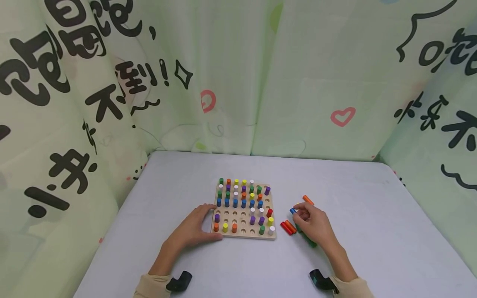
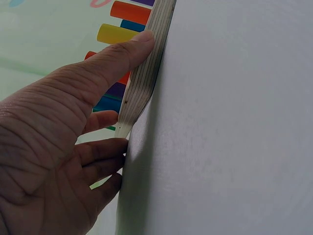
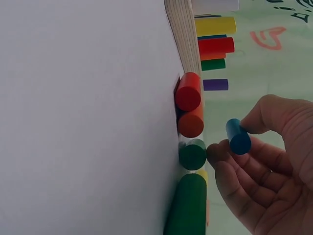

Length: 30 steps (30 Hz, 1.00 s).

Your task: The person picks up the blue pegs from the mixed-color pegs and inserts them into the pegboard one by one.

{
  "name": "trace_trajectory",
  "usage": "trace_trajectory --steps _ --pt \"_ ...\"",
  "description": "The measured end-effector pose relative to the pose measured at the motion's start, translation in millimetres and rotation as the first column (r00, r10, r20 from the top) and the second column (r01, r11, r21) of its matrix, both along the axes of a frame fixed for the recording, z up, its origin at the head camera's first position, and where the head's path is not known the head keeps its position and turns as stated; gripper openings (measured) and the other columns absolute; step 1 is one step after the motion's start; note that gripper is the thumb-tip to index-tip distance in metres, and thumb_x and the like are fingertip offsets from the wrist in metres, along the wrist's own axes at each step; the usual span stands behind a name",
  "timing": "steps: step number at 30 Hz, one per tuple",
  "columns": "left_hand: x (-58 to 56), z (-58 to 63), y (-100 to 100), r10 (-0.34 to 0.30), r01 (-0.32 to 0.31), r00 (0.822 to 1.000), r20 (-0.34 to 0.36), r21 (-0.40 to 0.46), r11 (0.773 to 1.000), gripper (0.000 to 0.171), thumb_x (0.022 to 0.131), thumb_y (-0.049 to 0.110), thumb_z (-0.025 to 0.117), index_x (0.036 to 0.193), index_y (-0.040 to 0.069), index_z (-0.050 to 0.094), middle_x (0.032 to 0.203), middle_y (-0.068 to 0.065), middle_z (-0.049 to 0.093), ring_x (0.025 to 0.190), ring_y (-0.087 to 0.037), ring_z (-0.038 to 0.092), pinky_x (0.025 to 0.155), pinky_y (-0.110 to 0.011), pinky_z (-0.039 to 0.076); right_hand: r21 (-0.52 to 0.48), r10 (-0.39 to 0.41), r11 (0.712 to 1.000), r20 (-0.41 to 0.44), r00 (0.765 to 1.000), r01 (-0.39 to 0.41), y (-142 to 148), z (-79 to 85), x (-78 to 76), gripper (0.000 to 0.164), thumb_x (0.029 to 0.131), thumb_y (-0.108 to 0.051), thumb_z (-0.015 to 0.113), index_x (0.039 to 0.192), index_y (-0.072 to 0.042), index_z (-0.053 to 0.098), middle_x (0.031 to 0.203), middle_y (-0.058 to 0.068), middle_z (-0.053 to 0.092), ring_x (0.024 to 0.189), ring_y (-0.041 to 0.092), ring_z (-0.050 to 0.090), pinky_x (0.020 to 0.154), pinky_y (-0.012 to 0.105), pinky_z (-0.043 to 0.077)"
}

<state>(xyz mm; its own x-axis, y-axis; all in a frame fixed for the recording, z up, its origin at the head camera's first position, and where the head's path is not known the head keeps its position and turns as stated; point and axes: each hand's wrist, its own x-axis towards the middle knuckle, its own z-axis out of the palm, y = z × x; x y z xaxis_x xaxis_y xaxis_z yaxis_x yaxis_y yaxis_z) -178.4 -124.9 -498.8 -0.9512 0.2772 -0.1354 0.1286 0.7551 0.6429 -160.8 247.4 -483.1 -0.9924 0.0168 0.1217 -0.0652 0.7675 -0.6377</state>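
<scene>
A square wooden pegboard (image 1: pixel 244 236) lies on the table, with colored pegs standing in many of its holes. At its near left corner my left hand (image 1: pixel 191 229) holds the board, thumb along the front edge and fingers against the left side. My right hand (image 1: pixel 316 225) is to the right of the board. Between its thumb and fingers it pinches a blue peg (image 3: pixel 238 137). Under and beside that hand lie loose pegs: a red peg (image 3: pixel 188 92), an orange peg (image 3: pixel 190 122) and green pegs (image 3: pixel 188 205). Another orange peg (image 1: pixel 307 200) lies just beyond the fingers.
A white table (image 1: pixel 372 207) carries everything. Pale green curtains (image 1: pixel 298 82) with black writing and pink hearts stand behind it and at both sides. Standing pegs fill the board's far rows, and some holes show in its nearer rows. Each wrist wears a black device (image 1: pixel 179 282).
</scene>
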Motion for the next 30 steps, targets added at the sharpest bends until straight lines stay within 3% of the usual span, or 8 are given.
trace_trajectory --steps 13,23,30 --pt "-1.4 -1.9 -0.6 -0.002 0.002 1.0 -0.007 0.004 1.0 0.096 0.071 0.056 0.09 0.149 0.017 0.05 0.157 -0.015 0.045 0.146 -0.036 0.04 0.116 -0.058 0.038 -0.046 0.037 0.998 0.013 0.999 -0.036 -18.2 5.0 -8.4 0.022 0.092 -0.008 0.071 0.113 -0.003 0.069 0.099 0.009 0.071 0.088 0.022 0.064 0.074 0.023 0.056" --pt "-1.4 -2.0 0.1 0.002 -0.002 1.0 0.002 -0.002 1.0 0.097 0.071 0.057 0.089 0.15 0.018 0.049 0.158 -0.015 0.044 0.147 -0.036 0.039 0.117 -0.059 0.037 -0.063 0.056 0.997 0.024 0.998 -0.055 -29.3 2.7 -18.6 0.021 0.094 -0.011 0.072 0.114 -0.005 0.072 0.105 0.009 0.071 0.091 0.021 0.063 0.072 0.022 0.056" --pt "-0.4 -1.3 0.2 0.008 -0.008 1.0 0.003 -0.005 1.0 0.096 0.07 0.057 0.089 0.149 0.018 0.05 0.158 -0.015 0.044 0.148 -0.037 0.038 0.117 -0.059 0.037 -0.059 0.062 0.996 0.031 0.998 -0.06 -36.5 3.2 -23.0 0.016 0.094 -0.011 0.073 0.108 -0.005 0.074 0.099 0.006 0.071 0.084 0.018 0.059 0.068 0.018 0.053"
